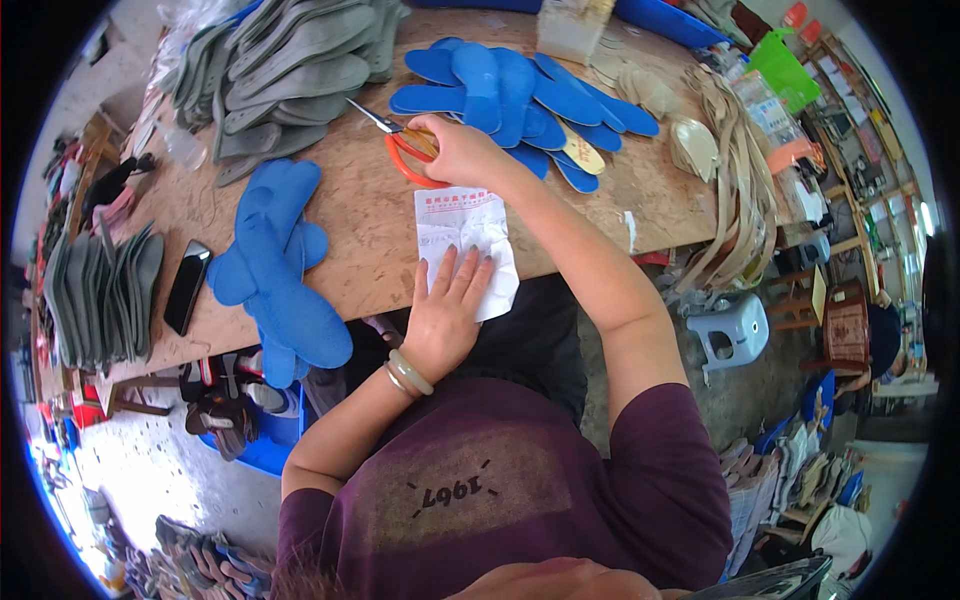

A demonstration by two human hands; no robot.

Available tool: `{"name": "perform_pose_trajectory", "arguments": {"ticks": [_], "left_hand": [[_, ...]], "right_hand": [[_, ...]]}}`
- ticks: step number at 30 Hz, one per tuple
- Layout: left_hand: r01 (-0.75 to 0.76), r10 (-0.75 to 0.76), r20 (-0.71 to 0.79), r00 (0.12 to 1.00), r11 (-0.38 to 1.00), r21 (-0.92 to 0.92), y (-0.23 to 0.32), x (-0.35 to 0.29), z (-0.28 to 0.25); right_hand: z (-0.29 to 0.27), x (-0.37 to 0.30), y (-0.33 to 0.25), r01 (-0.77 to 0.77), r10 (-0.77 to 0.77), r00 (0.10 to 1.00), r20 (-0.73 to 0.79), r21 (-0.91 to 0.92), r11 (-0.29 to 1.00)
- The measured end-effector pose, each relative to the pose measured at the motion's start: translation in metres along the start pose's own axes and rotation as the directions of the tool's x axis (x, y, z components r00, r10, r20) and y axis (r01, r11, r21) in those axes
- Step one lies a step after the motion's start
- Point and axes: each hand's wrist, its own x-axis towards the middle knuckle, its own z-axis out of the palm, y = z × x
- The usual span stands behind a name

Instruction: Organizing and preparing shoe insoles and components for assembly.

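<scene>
My left hand (446,315) lies spread on a creased white slip of paper (470,225) with red print, at the table's near edge. A bracelet circles that wrist. Beyond the paper, my right hand (458,152) is closed on the orange handles of a pair of scissors (408,157). The blades point to the far left, low over the wooden table (370,245). Just past the right hand lies a heap of blue insoles (515,90). More blue insoles (275,250) are piled left of the paper, some overhanging the table edge.
Grey insoles (300,60) are stacked at the far left, with another row of grey insoles (105,295) nearer. Beside them rests a black phone (187,288). Beige strips (740,170) hang over the right edge. A grey-blue stool (728,330) stands on the floor there.
</scene>
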Motion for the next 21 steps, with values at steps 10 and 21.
{"name": "perform_pose_trajectory", "arguments": {"ticks": [10,21], "left_hand": [[-0.36,0.35,-0.093,0.932,0.925,-0.124,0.076,0.08,0.039],[-0.497,0.496,0.026,0.868,0.868,0.007,0.168,0.199,0.117]], "right_hand": [[-0.089,-0.161,0.082,-0.073,0.209,0.877,-0.432,0.31,0.948],[-0.193,-0.296,0.161,-0.343,0.443,0.609,-0.658,0.284,0.895]]}}
